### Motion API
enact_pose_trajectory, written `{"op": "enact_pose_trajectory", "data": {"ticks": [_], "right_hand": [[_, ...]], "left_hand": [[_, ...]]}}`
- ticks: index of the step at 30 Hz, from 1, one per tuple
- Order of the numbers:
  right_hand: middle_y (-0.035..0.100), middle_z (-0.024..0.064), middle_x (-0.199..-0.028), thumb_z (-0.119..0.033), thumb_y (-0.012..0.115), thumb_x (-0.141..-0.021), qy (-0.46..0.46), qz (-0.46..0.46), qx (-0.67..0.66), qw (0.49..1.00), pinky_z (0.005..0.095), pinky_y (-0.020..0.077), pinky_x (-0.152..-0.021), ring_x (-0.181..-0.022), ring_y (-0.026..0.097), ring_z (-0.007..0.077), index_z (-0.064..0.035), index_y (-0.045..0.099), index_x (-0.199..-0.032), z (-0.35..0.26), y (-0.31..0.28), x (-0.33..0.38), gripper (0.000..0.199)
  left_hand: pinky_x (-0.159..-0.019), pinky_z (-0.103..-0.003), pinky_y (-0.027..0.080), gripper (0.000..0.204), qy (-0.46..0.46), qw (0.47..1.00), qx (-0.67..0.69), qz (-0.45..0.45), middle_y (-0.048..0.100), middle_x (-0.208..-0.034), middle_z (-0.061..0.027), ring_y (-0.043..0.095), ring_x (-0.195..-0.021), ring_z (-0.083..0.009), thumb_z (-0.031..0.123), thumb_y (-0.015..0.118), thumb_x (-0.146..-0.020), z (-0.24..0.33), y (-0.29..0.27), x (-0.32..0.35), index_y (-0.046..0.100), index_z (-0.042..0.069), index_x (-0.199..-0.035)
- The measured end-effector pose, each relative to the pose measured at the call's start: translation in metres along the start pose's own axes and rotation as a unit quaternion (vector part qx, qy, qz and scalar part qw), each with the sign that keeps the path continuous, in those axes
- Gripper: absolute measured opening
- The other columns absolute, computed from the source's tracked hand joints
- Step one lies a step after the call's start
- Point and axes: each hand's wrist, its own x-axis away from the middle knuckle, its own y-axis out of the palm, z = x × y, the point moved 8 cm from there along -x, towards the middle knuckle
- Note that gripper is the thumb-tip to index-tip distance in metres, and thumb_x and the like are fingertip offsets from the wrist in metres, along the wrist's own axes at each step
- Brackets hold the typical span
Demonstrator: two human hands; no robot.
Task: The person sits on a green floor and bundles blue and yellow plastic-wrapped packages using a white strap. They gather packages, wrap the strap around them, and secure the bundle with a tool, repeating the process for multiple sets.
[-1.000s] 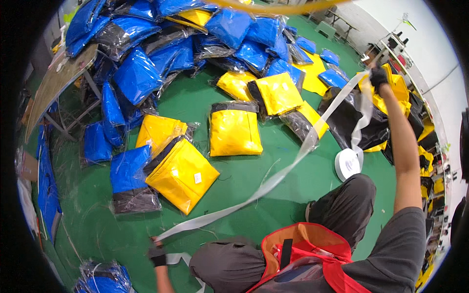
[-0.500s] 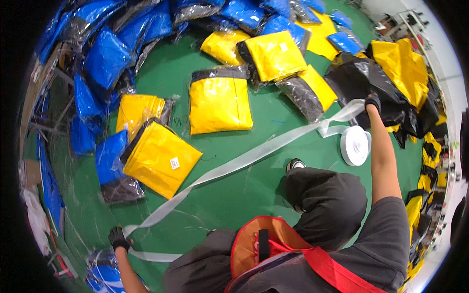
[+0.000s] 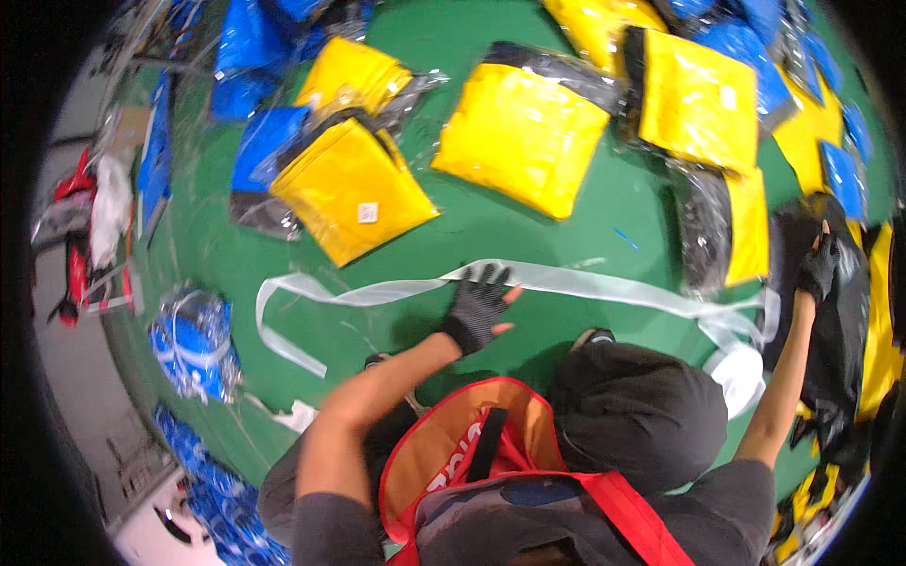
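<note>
Smooth, faintly shiny ribbon [image 3: 585, 282], glossy plastic bags [image 3: 524, 132]

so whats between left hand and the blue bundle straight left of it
Head view shows green floor and the bent white strip between left hand and blue bundle.

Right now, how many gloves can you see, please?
2: one black glove on the left hand, overlapping the white strip near centre; another on the right hand, far right.

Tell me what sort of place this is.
Probably a packing workshop or warehouse floor: folded yellow bundles in clear plastic lie about the green floor, with a long translucent white strip and a white roll near them.
</note>
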Motion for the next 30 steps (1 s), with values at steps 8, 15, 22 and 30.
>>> {"op": "enact_pose_trajectory", "data": {"ticks": [8, 15, 22, 30], "right_hand": [[0.056, 0.0157, -0.105, -0.021, 0.053, -0.083, -0.295, -0.365, -0.012, 0.883, 0.0411, 0.044, -0.078, -0.091, 0.055, 0.0331, -0.0125, 0.042, -0.128, -0.344, 0.128, 0.165, 0.048], [0.057, 0.0192, -0.102, -0.041, 0.072, -0.059, -0.431, -0.411, -0.238, 0.767, 0.0467, 0.0368, -0.088, -0.099, 0.05, 0.0374, -0.0074, 0.057, -0.105, -0.402, 0.064, 0.273, 0.059], [0.049, 0.0171, -0.115, -0.026, 0.071, -0.065, -0.352, -0.398, -0.075, 0.844, 0.0458, 0.0315, -0.094, -0.11, 0.043, 0.036, -0.0076, 0.051, -0.114, -0.347, 0.07, 0.218, 0.057], [0.059, 0.0176, -0.105, -0.054, 0.05, -0.084, 0.055, -0.709, -0.489, 0.505, 0.0397, 0.0486, -0.074, -0.085, 0.061, 0.031, -0.0062, 0.048, -0.119, -0.436, 0.095, 0.254, 0.059]], "left_hand": [[-0.105, -0.051, 0.021, 0.07, -0.078, 0.974, 0.168, 0.127, 0.029, -0.139, -0.0213, 0.028, -0.127, -0.0402, 0.035, 0.06, -0.077, 0.037, 0.016, -0.042, 0.033, 0.008, -0.135], [-0.103, -0.044, 0.026, 0.056, -0.394, 0.835, 0.107, 0.37, 0.038, -0.131, -0.0244, 0.035, -0.123, -0.0394, 0.029, 0.054, -0.084, -0.073, 0.013, 0.08, 0.038, -0.002, -0.129], [-0.097, -0.035, 0.034, 0.063, -0.451, 0.629, 0.373, 0.512, 0.048, -0.12, -0.0159, 0.045, -0.111, -0.0262, 0.024, 0.072, -0.074, -0.284, -0.012, 0.178, 0.04, -0.001, -0.123], [-0.084, -0.033, 0.044, 0.034, -0.259, 0.513, 0.732, 0.366, 0.057, -0.102, -0.0082, 0.054, -0.092, -0.0212, -0.001, 0.062, -0.069, -0.324, -0.074, 0.119, 0.053, 0.003, -0.102]]}}
